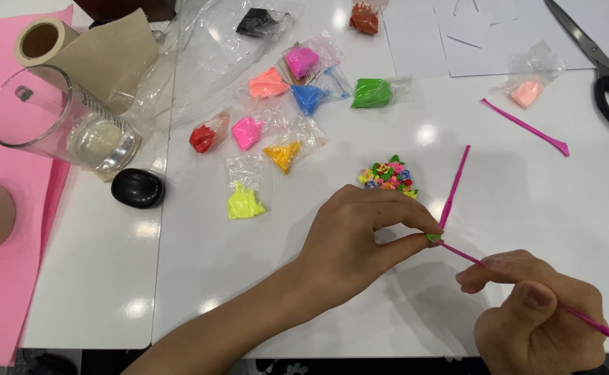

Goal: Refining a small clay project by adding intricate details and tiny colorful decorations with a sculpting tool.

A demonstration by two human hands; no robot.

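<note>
low in the frame, right of centre, the left hand [360, 239] pinches a tiny green clay bit [433, 238] between thumb and fingertips, touching the tip of a thin pink modelling tool [519, 288] that the right hand [537, 319] grips in closed fingers at the lower right. just above lies a little multicoloured clay piece [389, 177] beside a second pink tool [455, 186]. small bags of coloured clay [276, 118] spread across the upper middle; a glass jar [54, 121] lies at upper left, scissors [606, 66] at upper right.
</note>
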